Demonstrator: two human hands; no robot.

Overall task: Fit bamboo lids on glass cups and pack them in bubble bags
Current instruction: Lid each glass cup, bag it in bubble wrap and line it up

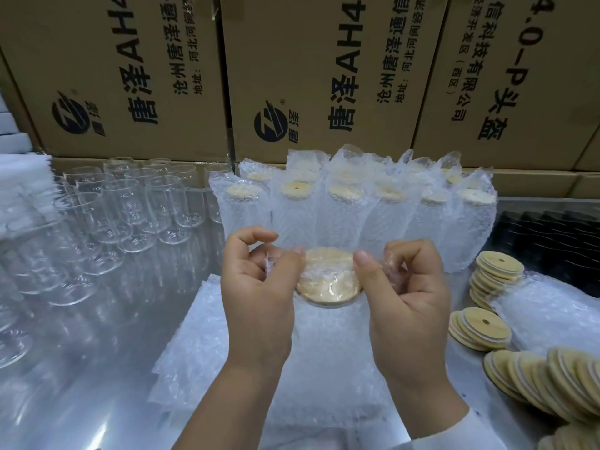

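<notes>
We find open steel table (107, 368) at lower left. Empty glasses (130, 203) crowd the left, bagged cups (350, 206) wall the middle, lid stacks (493, 277) block the right, and cartons (324, 76) close the back.

Light was bright, even, from overhead; glare streaked the desk (97, 368); edges bowed outward; shadows stayed soft, faint.

Left cardboard carton (113, 76) printed "唐泽AH4", middle carton (324, 76) "沧州唐泽通信", right carton (519, 69) "科技有限公司" and "头盔"
</notes>
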